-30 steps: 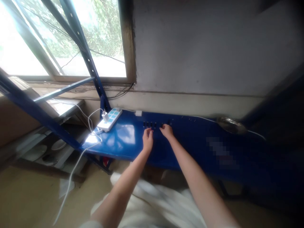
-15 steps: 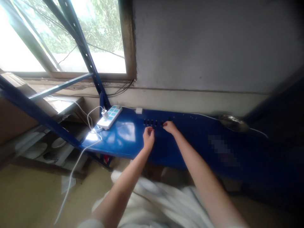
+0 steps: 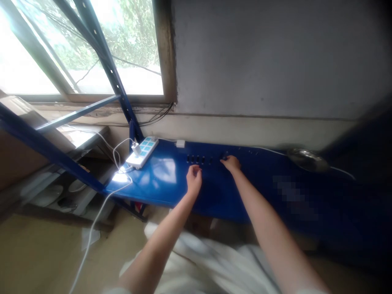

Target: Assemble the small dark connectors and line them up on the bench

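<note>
Several small dark cylinder-like pieces [image 3: 197, 159] stand in a short row on the blue tabletop [image 3: 159, 188]. My left hand [image 3: 194, 179] is just in front of the row, its fingers curled in toward the thumb. Whatever may be between them is too small to make out. Farther right, my right hand [image 3: 232, 163] is low over the table with thumb and fingertips together. A small dark thing [image 3: 224, 155] lies right at its fingertips; whether the fingers grip it or another tiny piece is unclear. One more small piece [image 3: 211, 160] stands between the two hands.
A white power strip [image 3: 142, 152] with a plugged-in white adapter [image 3: 136, 148] lies at the left end. A white block [image 3: 180, 143] is by the wall. Tiny bits [image 3: 252, 152] and a shiny round metal dish [image 3: 308, 159] are at the right. Blue rack posts [image 3: 114, 77] rise at left.
My right hand has moved right, away from the row's right end, where a small piece now stands uncovered. My left hand has stayed nearly in place, and the view has shifted slightly.
</note>
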The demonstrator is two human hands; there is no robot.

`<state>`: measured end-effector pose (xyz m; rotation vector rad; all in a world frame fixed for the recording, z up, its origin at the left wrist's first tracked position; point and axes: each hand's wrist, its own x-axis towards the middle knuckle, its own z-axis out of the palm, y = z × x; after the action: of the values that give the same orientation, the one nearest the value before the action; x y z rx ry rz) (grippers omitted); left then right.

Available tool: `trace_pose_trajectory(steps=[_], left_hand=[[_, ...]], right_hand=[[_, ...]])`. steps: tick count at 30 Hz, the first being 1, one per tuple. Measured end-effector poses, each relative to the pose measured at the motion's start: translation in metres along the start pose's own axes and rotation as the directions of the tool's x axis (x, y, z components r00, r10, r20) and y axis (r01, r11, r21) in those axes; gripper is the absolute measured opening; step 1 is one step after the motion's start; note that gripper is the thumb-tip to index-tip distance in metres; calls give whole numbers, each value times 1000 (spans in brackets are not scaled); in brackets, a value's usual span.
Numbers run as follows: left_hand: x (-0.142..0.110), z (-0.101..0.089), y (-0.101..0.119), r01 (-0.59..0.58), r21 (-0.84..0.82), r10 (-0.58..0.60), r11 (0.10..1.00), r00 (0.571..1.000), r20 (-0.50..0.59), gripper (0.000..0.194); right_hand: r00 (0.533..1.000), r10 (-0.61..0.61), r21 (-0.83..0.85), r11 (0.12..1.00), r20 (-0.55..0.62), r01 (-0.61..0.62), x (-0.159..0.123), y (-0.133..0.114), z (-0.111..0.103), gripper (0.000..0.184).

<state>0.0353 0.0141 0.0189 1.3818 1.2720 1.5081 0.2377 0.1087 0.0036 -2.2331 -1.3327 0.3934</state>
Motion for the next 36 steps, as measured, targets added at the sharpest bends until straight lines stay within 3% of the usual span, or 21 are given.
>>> trace_pose_trajectory(steps=[5, 11, 14, 19, 22, 26, 30, 33, 36], left_hand=[[0, 1, -3, -14, 8, 14, 1000, 1000, -2, 15], [-1, -1, 2, -38, 37, 37, 999, 999, 7, 15], [-2, 0, 1, -76, 61, 74, 995, 997, 32, 17], [-3, 3, -5, -191, 152, 174, 970, 978, 116, 31], [-4, 3, -6, -243, 191, 218, 951, 965, 144, 42], [-5, 3, -4, -321, 216, 272, 922, 935, 227, 49], [-7, 4, -1, -422, 266, 329, 867, 885, 329, 42], [-6, 5, -2, -464, 315, 349, 828, 866, 357, 31], [-6, 6, -4, -451, 344, 340, 823, 878, 337, 24]], right_hand=[[999, 28, -11, 1000, -25, -29, 6, -14, 7, 37], [999, -35, -18, 999, 6, 35, -2, -28, 9, 18], [997, -62, 39, 997, -37, 63, -13, -27, 6, 17], [968, -214, 180, 955, -134, 237, -42, -14, -1, 17], [909, -375, 190, 893, -182, 407, -65, -5, -1, 20], [749, -586, 77, 770, -309, 634, -88, -1, 3, 26], [612, -730, -72, 659, -304, 749, -99, -3, 5, 26], [563, -776, -147, 616, -283, 774, -100, -3, 4, 25], [533, -797, -192, 592, -283, 783, -100, -1, 6, 23]])
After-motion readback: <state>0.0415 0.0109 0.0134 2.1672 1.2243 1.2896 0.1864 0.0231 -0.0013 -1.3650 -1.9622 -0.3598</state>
